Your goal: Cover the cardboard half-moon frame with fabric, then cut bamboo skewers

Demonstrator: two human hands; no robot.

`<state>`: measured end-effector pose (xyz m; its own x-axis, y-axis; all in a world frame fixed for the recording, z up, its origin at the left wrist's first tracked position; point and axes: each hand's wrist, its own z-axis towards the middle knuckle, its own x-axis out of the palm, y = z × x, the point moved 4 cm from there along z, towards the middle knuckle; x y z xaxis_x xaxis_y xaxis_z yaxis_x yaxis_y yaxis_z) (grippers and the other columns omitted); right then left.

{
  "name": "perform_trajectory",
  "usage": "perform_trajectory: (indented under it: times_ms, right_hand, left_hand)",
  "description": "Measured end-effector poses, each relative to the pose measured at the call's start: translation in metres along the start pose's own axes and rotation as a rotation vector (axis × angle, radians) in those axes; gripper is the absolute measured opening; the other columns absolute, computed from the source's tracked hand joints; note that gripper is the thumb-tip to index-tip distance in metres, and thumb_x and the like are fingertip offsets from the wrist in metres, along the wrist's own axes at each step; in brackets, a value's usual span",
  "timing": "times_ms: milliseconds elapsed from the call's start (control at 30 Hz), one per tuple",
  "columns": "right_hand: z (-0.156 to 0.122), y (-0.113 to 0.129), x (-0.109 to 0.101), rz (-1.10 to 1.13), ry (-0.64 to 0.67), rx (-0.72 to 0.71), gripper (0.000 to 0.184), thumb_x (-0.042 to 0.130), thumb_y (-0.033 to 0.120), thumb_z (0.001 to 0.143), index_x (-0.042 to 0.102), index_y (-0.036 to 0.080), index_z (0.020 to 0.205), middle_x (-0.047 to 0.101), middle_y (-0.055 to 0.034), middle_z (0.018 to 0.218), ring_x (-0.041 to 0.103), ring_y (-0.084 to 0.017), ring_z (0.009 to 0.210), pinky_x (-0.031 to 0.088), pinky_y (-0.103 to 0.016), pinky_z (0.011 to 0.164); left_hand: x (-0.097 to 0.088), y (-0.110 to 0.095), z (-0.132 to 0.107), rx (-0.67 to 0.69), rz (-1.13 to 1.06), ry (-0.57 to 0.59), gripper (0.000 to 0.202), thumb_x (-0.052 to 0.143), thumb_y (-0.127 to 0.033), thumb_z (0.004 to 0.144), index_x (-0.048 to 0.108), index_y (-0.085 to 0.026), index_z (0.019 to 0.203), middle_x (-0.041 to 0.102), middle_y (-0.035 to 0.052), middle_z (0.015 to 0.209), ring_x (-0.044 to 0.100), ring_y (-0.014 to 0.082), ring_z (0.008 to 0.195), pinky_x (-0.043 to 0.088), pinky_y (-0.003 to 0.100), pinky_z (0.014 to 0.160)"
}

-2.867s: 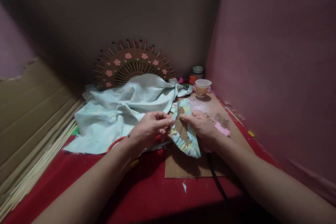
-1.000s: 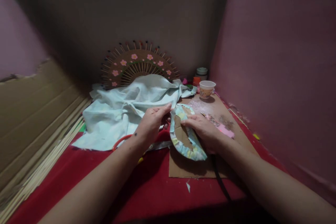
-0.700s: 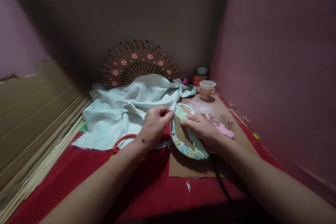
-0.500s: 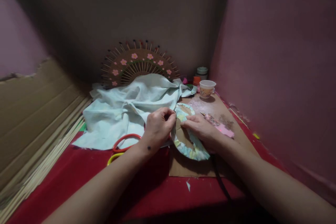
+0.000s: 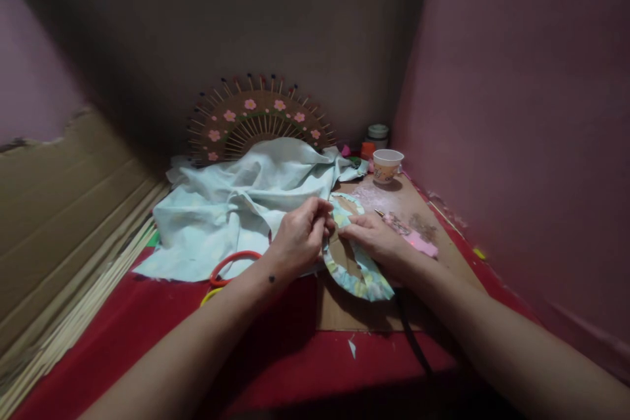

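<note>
Red cloth (image 5: 118,328) lies by a pink wall (image 5: 531,111), right hand (image 5: 377,236) gripping fabric-edged cardboard (image 5: 346,260), left hand (image 5: 302,233) curled, hold unclear.

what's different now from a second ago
The left hand has moved right, to the upper left edge of the fabric-edged cardboard; more of the red handle shows. The right hand keeps its hold. The cloth, cup and fan stayed put.

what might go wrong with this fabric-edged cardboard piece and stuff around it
With the left hand at the edge of the fabric-edged cardboard piece, its fabric could shift or crease. The left forearm overlaps the scissors in view and might nudge them. The cup stands open on the cardboard sheet, so a bump could tip it.
</note>
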<state>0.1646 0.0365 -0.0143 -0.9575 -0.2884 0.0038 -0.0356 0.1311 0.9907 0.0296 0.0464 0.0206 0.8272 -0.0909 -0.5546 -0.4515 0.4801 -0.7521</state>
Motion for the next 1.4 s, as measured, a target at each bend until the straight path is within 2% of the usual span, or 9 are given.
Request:
perform_trajectory:
  times_ms: [100, 300, 500, 667, 833, 1000, 1167, 1267, 1400]
  right_hand:
    - [-0.001, 0.001, 0.001, 0.034, 0.015, -0.009, 0.011, 0.054, 0.023, 0.07, 0.051, 0.015, 0.063, 0.046, 0.0041, 0.05, 0.039, -0.006, 0.042, 0.026, -0.019, 0.04]
    - [-0.004, 0.005, 0.003, 0.105, 0.026, -0.011, 0.012, 0.055, 0.025, 0.072, 0.054, 0.015, 0.065, 0.049, 0.0034, 0.051, 0.042, -0.007, 0.042, 0.029, -0.019, 0.04]
    - [-0.004, 0.005, 0.003, 0.183, 0.019, -0.001, 0.011, 0.058, 0.026, 0.071, 0.056, 0.016, 0.067, 0.055, 0.0018, 0.055, 0.049, -0.009, 0.045, 0.034, -0.02, 0.043]
    - [-0.002, 0.003, 0.003, 0.19, 0.064, -0.034, 0.011, 0.058, 0.027, 0.071, 0.061, 0.016, 0.073, 0.059, 0.0007, 0.058, 0.054, -0.011, 0.05, 0.038, -0.021, 0.047]
    - [-0.004, 0.003, 0.0, 0.092, 0.042, -0.066, 0.018, 0.06, 0.033, 0.073, 0.061, 0.015, 0.072, 0.058, 0.0005, 0.056, 0.055, -0.012, 0.052, 0.038, -0.021, 0.048]
    - [-0.007, 0.005, 0.002, 0.019, 0.071, -0.063, 0.024, 0.06, 0.039, 0.075, 0.062, 0.016, 0.079, 0.06, -0.0005, 0.063, 0.054, -0.011, 0.053, 0.035, -0.02, 0.046]
    - [-0.006, 0.005, 0.0, 0.018, 0.051, -0.061, 0.022, 0.063, 0.038, 0.073, 0.06, 0.016, 0.075, 0.056, 0.0018, 0.061, 0.05, -0.01, 0.051, 0.033, -0.02, 0.047]
    - [-0.005, 0.005, -0.003, 0.023, 0.01, -0.102, 0.023, 0.061, 0.037, 0.073, 0.055, 0.016, 0.065, 0.051, 0.0034, 0.056, 0.045, -0.008, 0.05, 0.032, -0.02, 0.047]
    - [-0.006, 0.003, -0.001, 0.037, 0.043, -0.043, 0.019, 0.056, 0.034, 0.076, 0.057, 0.016, 0.07, 0.054, 0.0027, 0.057, 0.047, -0.009, 0.048, 0.031, -0.021, 0.046]
  left_hand:
    - [0.002, 0.0, 0.0, -0.015, -0.096, 0.029, 0.017, 0.042, -0.014, 0.082, 0.05, -0.016, 0.097, 0.062, 0.0026, 0.077, 0.056, 0.0116, 0.064, 0.045, 0.025, 0.062]
    - [-0.004, -0.002, 0.001, -0.185, -0.58, 0.113, 0.019, 0.054, -0.017, 0.078, 0.048, -0.016, 0.097, 0.061, 0.0011, 0.074, 0.045, 0.0056, 0.05, 0.034, 0.017, 0.046]
    - [-0.014, 0.017, 0.005, -0.332, -0.865, -0.03, 0.021, 0.067, -0.024, 0.073, 0.052, -0.016, 0.085, 0.054, -0.0035, 0.062, 0.031, 0.0005, 0.037, 0.02, 0.014, 0.036]
    - [0.006, 0.029, 0.001, -0.496, -0.863, 0.197, 0.024, 0.071, -0.031, 0.07, 0.057, -0.012, 0.073, 0.053, -0.0025, 0.058, 0.036, 0.0002, 0.037, 0.022, 0.014, 0.035]
    - [0.01, 0.018, -0.004, -0.509, -0.784, 0.16, 0.025, 0.074, -0.027, 0.064, 0.053, -0.014, 0.067, 0.053, -0.0047, 0.051, 0.04, 0.002, 0.035, 0.027, 0.014, 0.035]
    - [0.012, 0.02, -0.005, -0.523, -0.868, 0.226, 0.029, 0.077, -0.023, 0.059, 0.05, -0.014, 0.066, 0.055, -0.0028, 0.058, 0.049, 0.0055, 0.045, 0.034, 0.017, 0.043]
    - [0.011, 0.015, -0.005, -0.522, -0.806, 0.253, 0.027, 0.075, -0.024, 0.062, 0.05, -0.014, 0.066, 0.051, -0.0046, 0.054, 0.041, 0.0027, 0.039, 0.028, 0.016, 0.039]
    - [0.008, 0.009, -0.004, -0.46, -0.691, 0.221, 0.025, 0.072, -0.026, 0.065, 0.05, -0.014, 0.065, 0.048, -0.0058, 0.052, 0.036, 0.0018, 0.038, 0.025, 0.016, 0.038]
    - [0.003, 0.004, -0.003, -0.364, -0.563, 0.254, 0.023, 0.072, -0.025, 0.064, 0.052, -0.014, 0.068, 0.048, -0.0065, 0.055, 0.038, 0.0027, 0.043, 0.03, 0.016, 0.042]
